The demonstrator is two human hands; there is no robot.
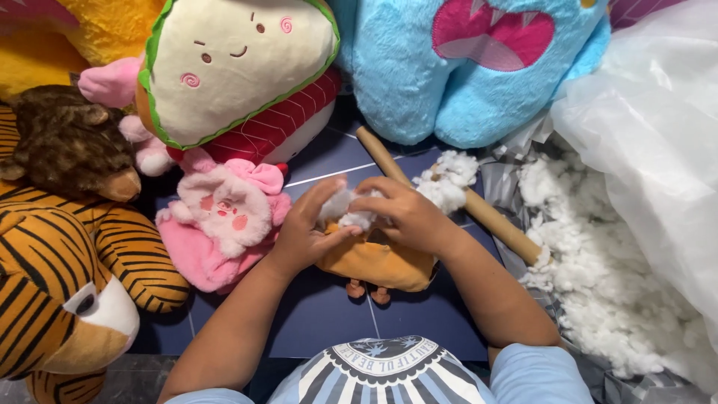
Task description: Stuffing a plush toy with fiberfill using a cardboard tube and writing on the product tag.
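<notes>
Two hands met over one small toy, and that toy lay directly beneath them, at the middle of the scene on the dark tiled floor (329, 314). To the far left sat the striped tiger plush (67, 277), and next to it, just left of your work, the pink plush (224, 224). Your left hand (307, 232) was curled around the near-left side of the orange plush toy (378, 262), thumb up against the white stuffing (345, 208). Your right hand (407, 217) was closed over the top, fingers pinching that same tuft at the toy's opening. Both hands were equally close; neither had to reach. The toy's body ran left to right, its little feet pointing towards you. Behind your right hand a wooden stick (449, 194) slanted from far left to near right, ending in the loose stuffing pile (598, 284) on the right.
</notes>
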